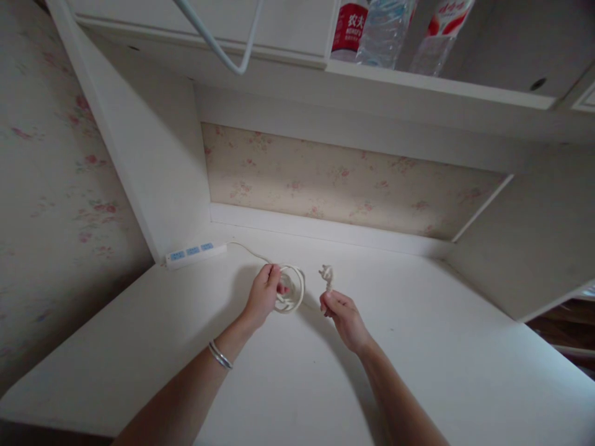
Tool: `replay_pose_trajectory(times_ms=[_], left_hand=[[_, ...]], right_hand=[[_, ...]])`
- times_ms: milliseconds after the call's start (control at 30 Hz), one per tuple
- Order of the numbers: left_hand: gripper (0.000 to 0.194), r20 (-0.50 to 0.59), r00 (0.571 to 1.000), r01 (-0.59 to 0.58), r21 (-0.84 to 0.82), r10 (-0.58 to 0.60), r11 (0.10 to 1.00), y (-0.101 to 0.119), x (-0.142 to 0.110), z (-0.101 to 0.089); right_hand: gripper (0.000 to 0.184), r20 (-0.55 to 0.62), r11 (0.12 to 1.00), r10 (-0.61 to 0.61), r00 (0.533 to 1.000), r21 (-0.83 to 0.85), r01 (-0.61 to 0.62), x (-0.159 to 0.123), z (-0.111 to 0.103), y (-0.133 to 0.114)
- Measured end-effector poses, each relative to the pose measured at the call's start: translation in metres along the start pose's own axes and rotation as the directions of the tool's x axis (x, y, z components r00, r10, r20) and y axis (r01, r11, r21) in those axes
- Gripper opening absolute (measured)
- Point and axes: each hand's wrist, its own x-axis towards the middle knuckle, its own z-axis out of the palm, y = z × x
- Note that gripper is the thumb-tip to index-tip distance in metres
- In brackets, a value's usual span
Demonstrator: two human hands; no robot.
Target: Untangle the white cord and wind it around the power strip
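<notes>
My left hand [264, 294] is closed on a coiled white power cord [301, 290], its loops hanging to the right of my fingers. A little to the right, my right hand [343, 314] pinches the cord just below its white plug [327, 272], whose prongs point left. From the coil a length of cord runs back to a white power strip [195, 254] with blue socket faces, which lies at the back left of the desk. Both hands are above the desktop, level with each other and apart.
The white desktop [297, 390] sits in a nook with side panels and a flowered back wall [297, 179]. Overhead, a shelf [441, 87] holds plastic bottles [383, 31]. A pale bent rod [211, 43] hangs at the upper left.
</notes>
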Motion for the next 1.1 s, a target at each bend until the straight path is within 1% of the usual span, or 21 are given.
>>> replay_pose_trajectory(times_ms=[100,167,300,400,467,567,633,733,800,900,1000,1033,1100], left_hand=[[0.035,0.032,0.999,-0.022,-0.052,0.023,0.998,0.006,0.0,-0.002],[0.036,0.06,0.998,-0.032,-0.083,0.037,0.996,0.01,-0.002,-0.001],[0.036,0.086,0.995,-0.045,-0.126,0.056,0.991,0.016,-0.004,0.001],[0.036,0.101,0.994,-0.021,-0.145,0.036,0.989,0.018,-0.005,0.001],[0.036,0.145,0.989,-0.013,-0.116,0.03,0.993,0.019,-0.007,0.0],[0.033,0.222,0.974,-0.042,-0.009,0.043,0.999,0.021,-0.009,0.0],[0.031,0.234,0.97,-0.073,0.054,0.058,0.996,0.023,-0.01,-0.001],[0.03,0.23,0.969,-0.111,0.1,0.085,0.989,0.029,-0.011,-0.003],[0.03,0.242,0.966,-0.117,0.112,0.087,0.987,0.032,-0.01,-0.005],[0.031,0.29,0.955,-0.103,0.125,0.063,0.987,0.035,-0.01,-0.007],[0.03,0.375,0.925,-0.131,0.155,0.064,0.979,0.033,-0.011,-0.007],[0.029,0.408,0.91,-0.155,0.168,0.075,0.974,0.032,-0.012,-0.007],[0.029,0.467,0.881,-0.191,0.188,0.083,0.964,0.028,-0.014,-0.005]], right_hand=[[0.041,0.138,0.996,0.071,0.988,-0.065,-0.063,-0.002,0.003,-0.001],[0.042,0.202,0.99,0.118,0.972,-0.096,-0.1,-0.002,0.004,-0.001],[0.042,0.219,0.985,0.166,0.962,-0.077,-0.152,-0.001,0.002,-0.003],[0.042,0.21,0.983,0.181,0.961,-0.061,-0.172,-0.001,-0.002,-0.004],[0.042,0.236,0.979,0.198,0.951,-0.096,-0.18,-0.001,-0.002,-0.004],[0.043,0.278,0.971,0.21,0.937,-0.174,-0.166,-0.001,0.001,-0.003],[0.043,0.255,0.972,0.19,0.948,-0.188,-0.144,0.0,0.005,-0.002],[0.041,0.196,0.981,0.147,0.97,-0.156,-0.117,0.001,0.008,-0.001],[0.039,0.166,0.985,0.124,0.978,-0.138,-0.101,0.002,0.008,-0.002],[0.04,0.169,0.99,0.114,0.979,-0.107,-0.097,0.003,0.005,-0.003],[0.04,0.173,0.993,0.12,0.978,-0.04,-0.115,0.005,0.002,0.0],[0.04,0.148,0.993,0.121,0.982,-0.028,-0.118,0.005,0.001,0.001],[0.039,0.047,0.992,0.117,0.992,-0.042,-0.115,0.007,0.001,0.005]])
